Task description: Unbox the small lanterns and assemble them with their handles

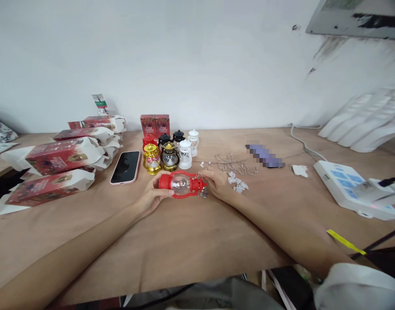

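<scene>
A small red toy lantern [181,184] with a clear middle lies sideways above the table, its base toward the left. My left hand [154,189] is closed around that base, thumb across the near side. At the lantern's top end, my right hand [215,181] is closed with its fingertips together; what they pinch, if anything, is too small to tell. Tiny silvery pieces [203,192] show just below the lantern's top. Behind it stand several upright lanterns, among them a gold one [151,159], a bronze one [169,157] and a white one [185,155].
Bent thin wires [234,164] and white plastic bits [239,184] lie right of my hands. A phone [125,168] and red cartons [63,155] are at left. Two red boxes [155,125] stand by the wall. A power strip [342,183] with cables sits at right.
</scene>
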`<action>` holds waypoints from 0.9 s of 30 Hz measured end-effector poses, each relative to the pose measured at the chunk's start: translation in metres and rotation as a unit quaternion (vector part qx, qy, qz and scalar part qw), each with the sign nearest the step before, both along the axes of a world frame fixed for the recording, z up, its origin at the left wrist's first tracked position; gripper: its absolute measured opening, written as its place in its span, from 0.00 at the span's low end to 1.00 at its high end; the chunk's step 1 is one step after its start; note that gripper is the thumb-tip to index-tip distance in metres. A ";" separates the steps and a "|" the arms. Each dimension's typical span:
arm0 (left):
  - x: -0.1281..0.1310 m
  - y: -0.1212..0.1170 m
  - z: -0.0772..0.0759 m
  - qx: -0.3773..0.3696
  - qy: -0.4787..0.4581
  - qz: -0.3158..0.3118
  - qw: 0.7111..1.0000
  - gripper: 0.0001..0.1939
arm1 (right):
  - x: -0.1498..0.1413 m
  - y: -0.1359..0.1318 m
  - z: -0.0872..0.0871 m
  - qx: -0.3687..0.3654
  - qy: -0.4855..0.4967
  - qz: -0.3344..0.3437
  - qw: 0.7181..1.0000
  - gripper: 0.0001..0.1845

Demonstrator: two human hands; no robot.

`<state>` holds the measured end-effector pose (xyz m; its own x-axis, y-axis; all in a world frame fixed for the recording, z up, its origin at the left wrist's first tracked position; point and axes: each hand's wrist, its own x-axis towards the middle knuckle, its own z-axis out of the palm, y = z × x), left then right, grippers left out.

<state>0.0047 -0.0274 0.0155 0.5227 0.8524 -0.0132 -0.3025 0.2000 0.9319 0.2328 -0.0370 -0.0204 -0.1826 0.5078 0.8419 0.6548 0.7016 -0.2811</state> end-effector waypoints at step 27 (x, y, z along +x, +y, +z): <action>-0.001 -0.002 0.002 -0.001 -0.014 0.006 1.000 0.22 | -0.009 0.000 0.012 -0.298 0.225 0.081 0.924 0.15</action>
<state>0.0037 -0.0290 0.0180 0.5133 0.8582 -0.0002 -0.3313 0.1983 0.9224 0.2234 -0.0370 -0.0083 0.0031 0.9028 0.4300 0.2771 0.4124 -0.8679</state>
